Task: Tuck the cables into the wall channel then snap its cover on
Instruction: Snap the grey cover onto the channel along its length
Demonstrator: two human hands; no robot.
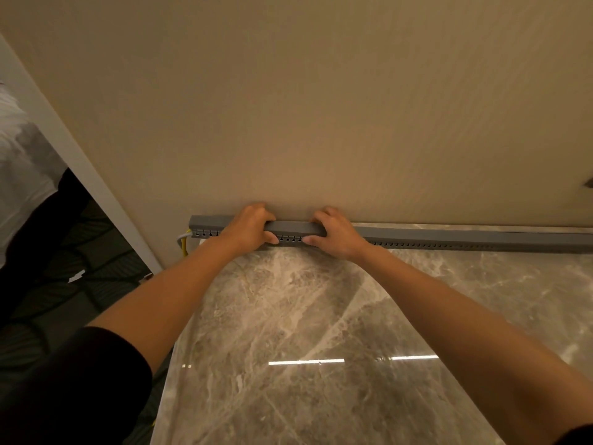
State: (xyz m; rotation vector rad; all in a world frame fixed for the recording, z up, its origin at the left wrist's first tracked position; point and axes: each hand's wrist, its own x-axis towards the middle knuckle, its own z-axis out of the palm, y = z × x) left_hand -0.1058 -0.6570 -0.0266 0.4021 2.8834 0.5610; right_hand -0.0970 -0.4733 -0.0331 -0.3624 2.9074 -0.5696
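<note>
Beige wall, grey channel, cover under both hands' clamped fingers.

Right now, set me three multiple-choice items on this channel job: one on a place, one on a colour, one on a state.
1. Where does the grey channel run?
A. along the foot of the wall
B. across the ceiling
C. down the middle of the floor

2. What colour is the cable showing beside the white one at the channel's left end?
A. red
B. yellow
C. blue

3. What are the left hand and right hand doing?
A. hanging free
B. holding a tool
C. both gripping the channel

Answers: 1 A, it lies where the wall meets the marble floor. 2 B, a yellow loop shows there. 3 C, fingers curl over its top, thumbs on its front.
</note>
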